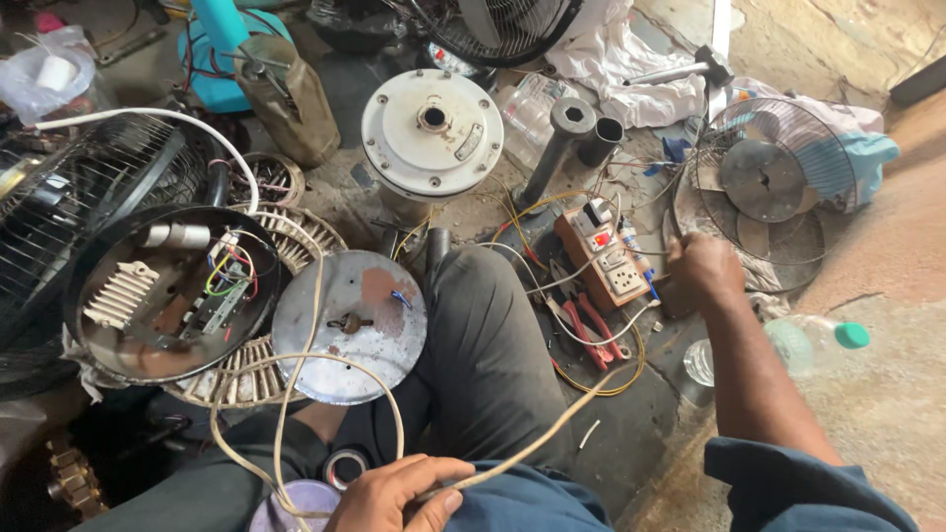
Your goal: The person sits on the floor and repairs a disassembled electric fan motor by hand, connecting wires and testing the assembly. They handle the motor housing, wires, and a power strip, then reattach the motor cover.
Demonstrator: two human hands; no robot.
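So here's my view: left hand (399, 496) down at the bottom edge of the floor mess, fingers curled tight round a cream-coloured flexible power cord (296, 394) that loops up over the round grey metal motor cover plate (350, 325) sitting by my knee. Right hand (702, 273) is out toward the right side of the floor, closed loosely at the corner of the orange wooden switch-and-socket test board (603, 254); can't tell what it's pinching, if anything. Red-handled pliers (594, 330) lie just below the board. Wire fan guard (764, 192) sits beyond my right hand.
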